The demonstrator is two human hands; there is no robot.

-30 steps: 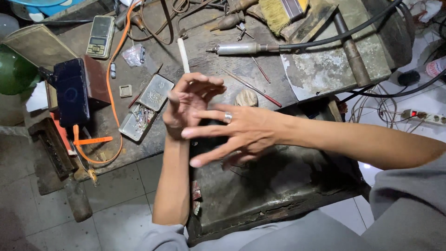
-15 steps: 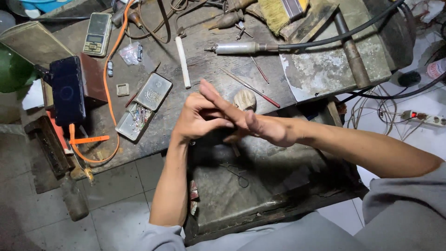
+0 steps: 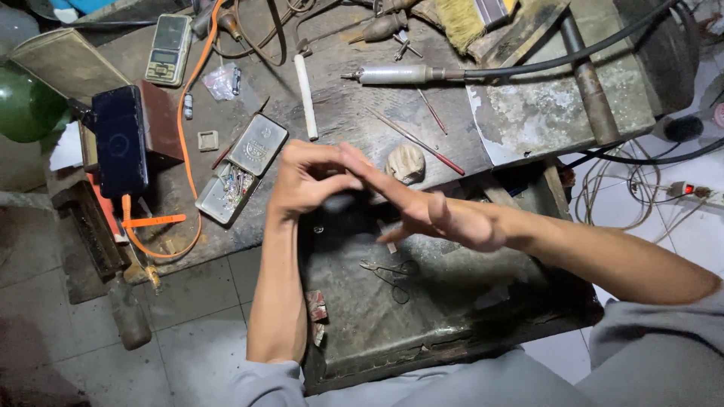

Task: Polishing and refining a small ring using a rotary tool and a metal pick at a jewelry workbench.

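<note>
Both of my hands meet above a dark metal tray (image 3: 452, 332) set in front of the workbench. My right hand (image 3: 445, 215) is flat, its fingers straight and pointing up-left. My left hand (image 3: 305, 177) is curled around the tips of those fingers, thumb underneath. I see no tool in either hand. Small scissors (image 3: 392, 273) lie in the tray just below my right hand. A rounded wooden block (image 3: 406, 162) sits on the bench edge right behind my fingers.
Left of my hands are an open tin of small parts (image 3: 241, 169), a dark phone (image 3: 119, 143), an orange cable (image 3: 185, 151) and a pocket scale (image 3: 167, 49). Behind lie a white stick (image 3: 305, 87), a metal handpiece on a black hose (image 3: 392, 74) and thin red rods (image 3: 422, 143).
My right hand has turned from palm-down and spread to edge-on with its fingers together. My left hand has closed around its fingertips.
</note>
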